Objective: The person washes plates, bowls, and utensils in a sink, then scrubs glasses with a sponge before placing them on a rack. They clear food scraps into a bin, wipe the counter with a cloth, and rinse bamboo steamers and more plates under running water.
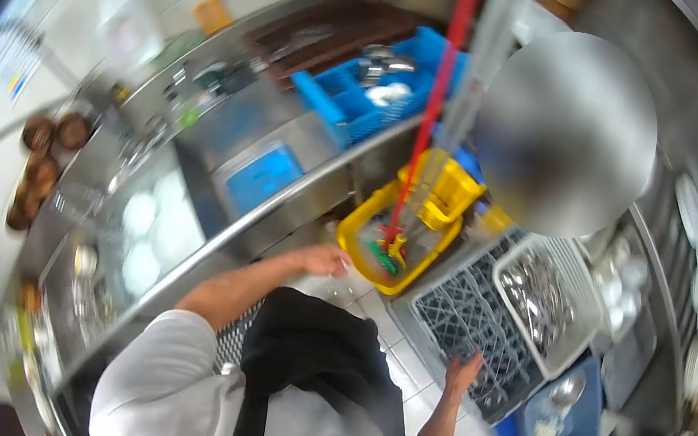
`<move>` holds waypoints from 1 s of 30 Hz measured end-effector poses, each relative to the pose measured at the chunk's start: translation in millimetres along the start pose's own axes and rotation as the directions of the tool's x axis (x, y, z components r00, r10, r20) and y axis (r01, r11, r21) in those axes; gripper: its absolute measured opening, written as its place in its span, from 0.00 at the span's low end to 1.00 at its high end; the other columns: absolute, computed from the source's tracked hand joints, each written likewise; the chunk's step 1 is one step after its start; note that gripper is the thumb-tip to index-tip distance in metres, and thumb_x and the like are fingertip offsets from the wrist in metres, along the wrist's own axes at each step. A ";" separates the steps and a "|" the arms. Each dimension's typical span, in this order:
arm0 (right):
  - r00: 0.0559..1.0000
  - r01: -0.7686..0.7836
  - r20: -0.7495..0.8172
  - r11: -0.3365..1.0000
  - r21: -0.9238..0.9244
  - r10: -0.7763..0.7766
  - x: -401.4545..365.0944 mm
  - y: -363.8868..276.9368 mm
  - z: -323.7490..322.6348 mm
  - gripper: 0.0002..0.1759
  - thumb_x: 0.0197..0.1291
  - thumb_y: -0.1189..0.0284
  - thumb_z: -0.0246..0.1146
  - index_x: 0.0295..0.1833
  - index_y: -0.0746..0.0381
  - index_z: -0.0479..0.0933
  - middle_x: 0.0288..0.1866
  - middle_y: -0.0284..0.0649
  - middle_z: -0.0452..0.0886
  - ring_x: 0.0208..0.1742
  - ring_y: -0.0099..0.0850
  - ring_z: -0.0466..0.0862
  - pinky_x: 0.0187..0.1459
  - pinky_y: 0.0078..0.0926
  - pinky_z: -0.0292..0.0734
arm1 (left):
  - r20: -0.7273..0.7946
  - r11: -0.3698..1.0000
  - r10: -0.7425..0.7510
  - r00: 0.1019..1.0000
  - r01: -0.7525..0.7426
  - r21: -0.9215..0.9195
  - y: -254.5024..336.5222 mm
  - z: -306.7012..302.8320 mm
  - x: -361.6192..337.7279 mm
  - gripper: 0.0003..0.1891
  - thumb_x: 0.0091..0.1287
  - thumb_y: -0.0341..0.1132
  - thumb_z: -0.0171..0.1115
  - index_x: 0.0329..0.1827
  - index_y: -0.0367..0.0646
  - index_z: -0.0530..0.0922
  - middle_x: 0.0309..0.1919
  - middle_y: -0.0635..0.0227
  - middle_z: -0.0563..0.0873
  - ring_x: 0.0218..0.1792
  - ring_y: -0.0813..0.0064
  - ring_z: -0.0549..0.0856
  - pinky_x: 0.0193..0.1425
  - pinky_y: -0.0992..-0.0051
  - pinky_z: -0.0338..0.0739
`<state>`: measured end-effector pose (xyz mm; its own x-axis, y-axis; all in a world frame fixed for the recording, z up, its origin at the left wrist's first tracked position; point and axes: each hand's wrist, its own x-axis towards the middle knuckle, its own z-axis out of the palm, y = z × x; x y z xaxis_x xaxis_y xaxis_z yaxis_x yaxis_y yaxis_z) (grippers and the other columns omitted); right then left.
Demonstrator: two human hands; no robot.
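My left hand (325, 260) reaches out over the floor, just left of a yellow mop bucket (355, 235). Its fingers are closed on a clear, glass-like object (341, 290), which is faint and blurred. Low on the right, my right hand (462, 373) is at the near rim of a grey dish rack (479, 308) with a lattice bottom, its fingers apart. Beyond the rack, a pale tub (565, 360) holds a heap of metal cutlery (539, 296). A blue-grey bin (585, 430) with a metal bowl-like piece (568, 389) is just below it.
Red and grey mop handles (434, 96) rise from the bucket. On the left runs a steel counter with a sink holding white plates (143, 269). A blue divided caddy (342, 106) is on the far counter. White dishes (696, 213) line a right-hand shelf. A round blur hides the upper right.
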<state>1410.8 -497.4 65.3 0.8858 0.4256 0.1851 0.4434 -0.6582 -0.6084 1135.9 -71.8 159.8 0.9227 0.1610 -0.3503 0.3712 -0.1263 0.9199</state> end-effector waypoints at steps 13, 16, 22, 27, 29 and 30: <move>-0.687 0.387 0.335 0.066 0.920 -0.645 -166.5 -589.0 -17.5 0.16 0.60 0.66 0.63 0.47 0.68 0.79 0.45 0.50 0.82 0.48 0.45 0.82 0.52 0.35 0.77 | -0.866 0.754 -0.486 0.119 -0.443 -0.485 -44.6 91.2 -408.3 0.18 0.65 0.29 0.65 0.58 0.35 0.77 0.48 0.62 0.85 0.47 0.73 0.84 0.54 0.73 0.79; -0.915 0.174 -0.016 -0.431 0.885 -0.403 -271.8 -679.3 -103.3 0.07 0.41 0.72 0.63 0.28 0.64 0.80 0.30 0.53 0.80 0.34 0.46 0.83 0.37 0.48 0.79 | -0.693 0.633 -0.720 -0.036 -0.441 -0.636 -131.0 181.8 -474.0 0.13 0.66 0.33 0.64 0.50 0.36 0.80 0.36 0.65 0.86 0.37 0.76 0.84 0.41 0.76 0.78; -0.965 0.079 -0.123 -0.702 0.708 -0.232 -386.7 -785.0 -131.2 0.08 0.46 0.70 0.62 0.28 0.64 0.79 0.30 0.51 0.80 0.34 0.46 0.83 0.37 0.46 0.78 | 0.045 0.089 -0.766 -0.642 -0.175 -0.981 -69.2 337.2 -611.7 0.12 0.65 0.28 0.57 0.51 0.36 0.79 0.38 0.63 0.86 0.36 0.74 0.85 0.41 0.75 0.79; -0.948 -0.196 -0.318 -0.753 0.629 -0.020 -478.0 -810.7 -139.5 0.10 0.50 0.68 0.61 0.28 0.64 0.79 0.29 0.50 0.79 0.34 0.47 0.82 0.37 0.44 0.78 | 0.495 -0.352 -0.518 -0.697 -0.353 -0.867 -22.6 402.2 -656.8 0.10 0.66 0.28 0.56 0.48 0.35 0.79 0.37 0.63 0.86 0.35 0.73 0.85 0.42 0.73 0.79; -0.925 -0.287 -0.377 -0.741 0.606 0.050 -500.3 -813.4 -140.3 0.10 0.52 0.67 0.61 0.28 0.64 0.79 0.29 0.49 0.79 0.34 0.47 0.82 0.37 0.44 0.77 | 0.515 -0.368 -0.497 -0.699 -0.367 -0.854 -70.9 425.2 -632.9 0.10 0.66 0.29 0.56 0.47 0.35 0.80 0.36 0.62 0.86 0.35 0.72 0.85 0.42 0.72 0.80; -0.915 -0.319 -0.396 -0.731 0.603 0.073 -509.8 -816.0 -138.1 0.11 0.53 0.66 0.61 0.28 0.64 0.78 0.29 0.49 0.79 0.34 0.47 0.82 0.37 0.43 0.77 | 0.538 -0.389 -0.486 -0.689 -0.380 -0.839 -75.3 427.2 -631.2 0.10 0.66 0.29 0.56 0.46 0.35 0.80 0.36 0.62 0.86 0.35 0.72 0.85 0.42 0.72 0.80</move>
<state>616.3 -263.0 573.9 -0.7239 -0.6838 0.0915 -0.6898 0.7197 -0.0792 570.0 -582.2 236.3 -0.7604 -0.5758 -0.3003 -0.5825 0.8092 -0.0767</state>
